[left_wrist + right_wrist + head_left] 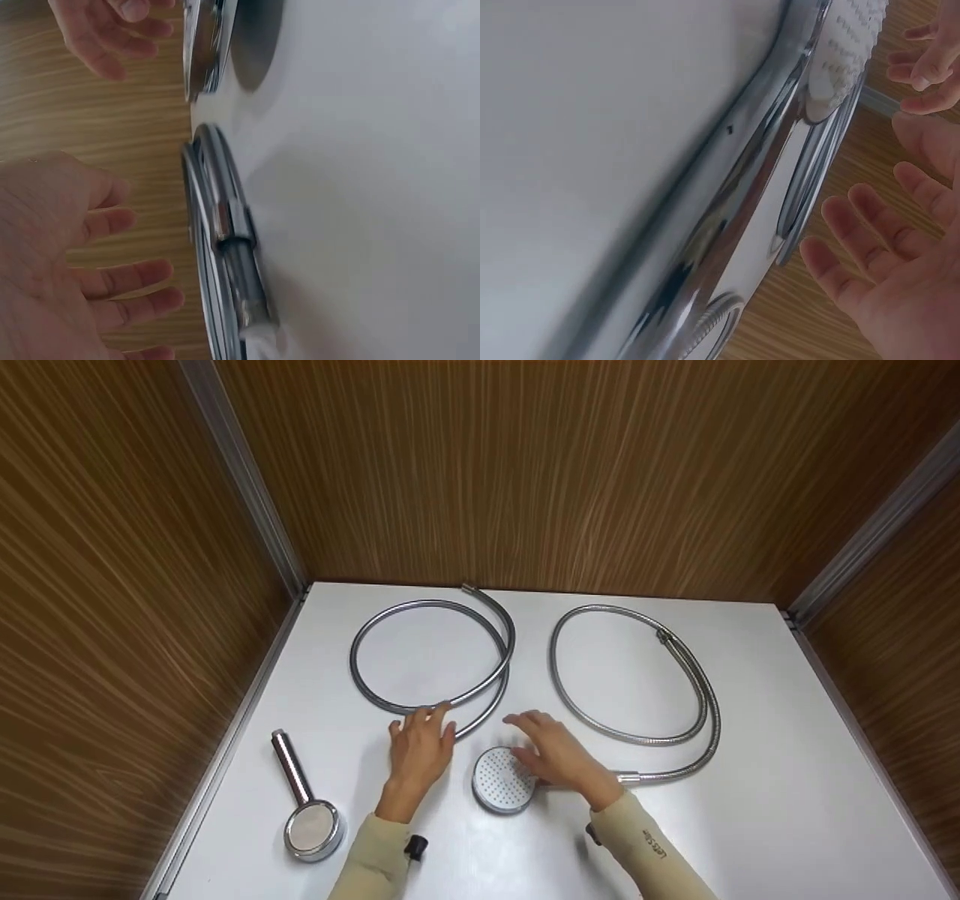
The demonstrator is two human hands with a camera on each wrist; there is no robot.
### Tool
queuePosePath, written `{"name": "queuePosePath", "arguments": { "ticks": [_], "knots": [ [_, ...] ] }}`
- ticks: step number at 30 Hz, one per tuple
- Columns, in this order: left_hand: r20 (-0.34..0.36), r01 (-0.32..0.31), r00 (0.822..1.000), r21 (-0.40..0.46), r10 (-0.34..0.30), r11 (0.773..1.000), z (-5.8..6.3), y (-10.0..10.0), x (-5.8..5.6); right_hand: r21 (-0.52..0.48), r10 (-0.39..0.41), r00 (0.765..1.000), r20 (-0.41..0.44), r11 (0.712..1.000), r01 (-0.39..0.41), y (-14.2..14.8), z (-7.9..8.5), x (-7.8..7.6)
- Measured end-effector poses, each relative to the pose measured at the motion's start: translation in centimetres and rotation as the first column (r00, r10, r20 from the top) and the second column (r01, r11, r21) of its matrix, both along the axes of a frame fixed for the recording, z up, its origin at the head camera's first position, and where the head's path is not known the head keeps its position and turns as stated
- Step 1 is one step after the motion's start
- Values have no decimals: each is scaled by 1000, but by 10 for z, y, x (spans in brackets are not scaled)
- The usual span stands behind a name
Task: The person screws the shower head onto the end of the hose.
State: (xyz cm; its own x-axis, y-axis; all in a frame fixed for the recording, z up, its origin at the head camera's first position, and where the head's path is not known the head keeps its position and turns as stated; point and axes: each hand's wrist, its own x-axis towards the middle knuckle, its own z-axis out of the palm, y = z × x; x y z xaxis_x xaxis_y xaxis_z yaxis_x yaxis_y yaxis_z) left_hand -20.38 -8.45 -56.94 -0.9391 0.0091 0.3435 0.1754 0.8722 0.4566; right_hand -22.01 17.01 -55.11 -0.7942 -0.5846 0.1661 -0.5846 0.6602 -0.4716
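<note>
My left hand [420, 754] is held with its fingers spread over the near side of the coiled left shower hose [357, 671], overlapping part of it in the head view. A metal end fitting [244, 285] of that hose shows in the left wrist view, apart from the palm. My right hand [559, 754] hovers with loose, parted fingers over the handle of a shower head [501, 781] lying spray face up. The right wrist view shows its chrome handle [712, 232] below the fingers, with nothing gripped. A second hose [716, 720] joins that handle at a metal connector [628, 778].
Another chrome shower head [310, 829] lies at the left of the white table [787, 810], its handle pointing away from me. Wood-grain panels [525, 472] enclose the back and both sides, with metal corner posts [247, 472].
</note>
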Motion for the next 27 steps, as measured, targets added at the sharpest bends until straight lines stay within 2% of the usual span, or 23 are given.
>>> {"name": "queuePosePath", "arguments": {
  "ticks": [10, 16, 24, 27],
  "knots": [
    [32, -93, 995, -1, 93, 996, -1, -50, 10, 33, 48, 999, 4, 998, -48, -17, 0, 1],
    [62, -156, 986, -6, 156, 988, -4, -84, 19, 35, 76, 997, 15, 996, -77, -33, -2, 3],
    [19, -225, 974, 12, 225, 974, -1, -121, 31, 89, 99, 995, -5, 991, -98, -54, -2, 2],
    [37, -250, 968, 16, 249, 968, 0, -134, 36, 94, 107, 994, -4, 990, -106, -62, -2, 1]
  ]
}}
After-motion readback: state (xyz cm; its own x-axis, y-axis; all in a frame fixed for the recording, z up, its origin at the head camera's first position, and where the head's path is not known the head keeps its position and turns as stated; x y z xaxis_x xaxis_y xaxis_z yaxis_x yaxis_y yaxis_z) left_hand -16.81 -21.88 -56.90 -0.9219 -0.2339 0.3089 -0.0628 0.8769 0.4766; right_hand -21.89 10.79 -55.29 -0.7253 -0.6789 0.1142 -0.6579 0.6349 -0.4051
